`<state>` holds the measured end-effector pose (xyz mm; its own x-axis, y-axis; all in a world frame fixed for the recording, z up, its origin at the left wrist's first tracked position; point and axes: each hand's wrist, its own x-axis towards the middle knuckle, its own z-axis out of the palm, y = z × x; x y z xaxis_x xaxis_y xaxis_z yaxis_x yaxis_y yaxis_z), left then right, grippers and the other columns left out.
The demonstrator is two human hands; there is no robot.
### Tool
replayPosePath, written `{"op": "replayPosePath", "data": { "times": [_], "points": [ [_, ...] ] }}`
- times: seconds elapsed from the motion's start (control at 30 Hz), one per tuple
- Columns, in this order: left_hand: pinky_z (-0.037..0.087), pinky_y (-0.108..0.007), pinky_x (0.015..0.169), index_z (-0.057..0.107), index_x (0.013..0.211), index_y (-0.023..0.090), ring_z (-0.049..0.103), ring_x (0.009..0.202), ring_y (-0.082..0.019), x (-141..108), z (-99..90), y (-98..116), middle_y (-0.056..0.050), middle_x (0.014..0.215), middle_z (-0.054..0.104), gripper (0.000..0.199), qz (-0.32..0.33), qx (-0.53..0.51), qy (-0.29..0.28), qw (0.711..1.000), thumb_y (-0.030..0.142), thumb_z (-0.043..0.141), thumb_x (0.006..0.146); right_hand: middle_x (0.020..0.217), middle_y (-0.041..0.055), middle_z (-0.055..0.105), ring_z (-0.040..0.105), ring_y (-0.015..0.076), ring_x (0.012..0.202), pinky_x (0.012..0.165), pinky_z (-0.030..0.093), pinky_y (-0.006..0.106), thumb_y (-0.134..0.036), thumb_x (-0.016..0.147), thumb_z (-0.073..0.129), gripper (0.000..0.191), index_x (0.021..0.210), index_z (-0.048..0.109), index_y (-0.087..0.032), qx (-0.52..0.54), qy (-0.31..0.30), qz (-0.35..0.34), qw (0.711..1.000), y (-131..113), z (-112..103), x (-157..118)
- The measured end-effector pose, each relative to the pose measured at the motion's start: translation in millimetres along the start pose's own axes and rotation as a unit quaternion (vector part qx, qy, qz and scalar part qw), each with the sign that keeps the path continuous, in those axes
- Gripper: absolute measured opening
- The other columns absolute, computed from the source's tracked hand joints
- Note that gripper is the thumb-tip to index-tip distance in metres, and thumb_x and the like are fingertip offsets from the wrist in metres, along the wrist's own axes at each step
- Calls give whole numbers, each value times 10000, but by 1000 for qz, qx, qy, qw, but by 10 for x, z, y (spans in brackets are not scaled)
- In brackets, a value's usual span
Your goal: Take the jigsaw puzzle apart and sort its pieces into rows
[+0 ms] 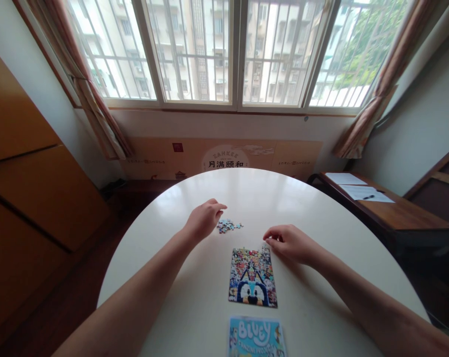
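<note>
A partly assembled jigsaw puzzle [252, 272] lies flat on the white round table, showing a blue cartoon dog's face below a crowd of small colourful figures. Its top edge is uneven. My right hand [289, 242] is at its upper right corner, fingers curled and pinched at a small pale puzzle piece [264, 244]. Beyond the puzzle, a small heap of loose puzzle pieces [229, 226] is spread out. Just left of that heap hovers my left hand [205, 217], index finger stretched forward and thumb apart, with nothing visible between them.
A light blue "Bluey" picture sheet or box [256, 337] lies at the near edge of view, partly cut off. The round table [150, 277] fills the middle. To the right, a wooden side table [414, 213] bears papers [365, 193] and a pen. Windows stand behind.
</note>
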<state>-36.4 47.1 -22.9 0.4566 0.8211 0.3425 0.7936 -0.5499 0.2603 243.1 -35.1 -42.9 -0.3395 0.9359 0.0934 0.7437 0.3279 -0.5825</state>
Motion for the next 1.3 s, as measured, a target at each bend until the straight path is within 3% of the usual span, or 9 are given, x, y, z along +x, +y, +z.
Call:
{"op": "replayPosePath", "data": {
  "times": [0.13,0.27,0.37,0.63,0.87,1.3],
  "points": [
    [487,-277,695,742,985,206,653,772,-168,-47,-52,238,-52,980,689,237,62,-9,49,997,208,512,930,903,53,755,667,210,793,710,490,320,-238,845,551,227,930,761,-218,-20,-6,9,1000,3,-47,6],
    [461,-248,626,754,884,240,639,698,-140,-159,4,556,-20,880,696,170,195,-29,-59,979,240,585,899,928,50,754,663,206,815,722,491,313,-218,829,563,232,939,767,-219,-34,-8,12,999,-13,-76,-4],
    [447,-247,612,763,914,266,634,677,-139,-223,104,673,-16,861,700,133,244,-40,-110,963,270,638,867,917,47,747,656,202,809,713,487,308,-200,826,562,245,956,768,-230,-37,-11,7,999,-22,-71,-21],
    [427,-245,630,752,1027,362,614,680,-125,-267,252,643,0,855,667,185,280,-61,-138,948,333,638,885,865,36,663,609,163,749,717,458,286,-169,842,582,295,1044,759,-290,-43,-56,-74,995,-78,-70,-64],
    [427,-246,625,750,1055,380,609,668,-127,-272,255,653,1,827,662,208,277,-54,-150,948,354,628,888,862,23,637,590,151,752,713,437,275,-139,837,578,292,1010,751,-297,-46,-74,-80,993,-88,-79,-64],
    [428,-232,619,766,1028,370,635,668,-131,-266,234,687,12,816,716,202,263,-79,-157,949,326,644,873,887,29,646,591,145,769,735,454,271,-112,799,563,161,874,677,-197,-6,-30,-81,996,-93,18,-36]
  ]
}}
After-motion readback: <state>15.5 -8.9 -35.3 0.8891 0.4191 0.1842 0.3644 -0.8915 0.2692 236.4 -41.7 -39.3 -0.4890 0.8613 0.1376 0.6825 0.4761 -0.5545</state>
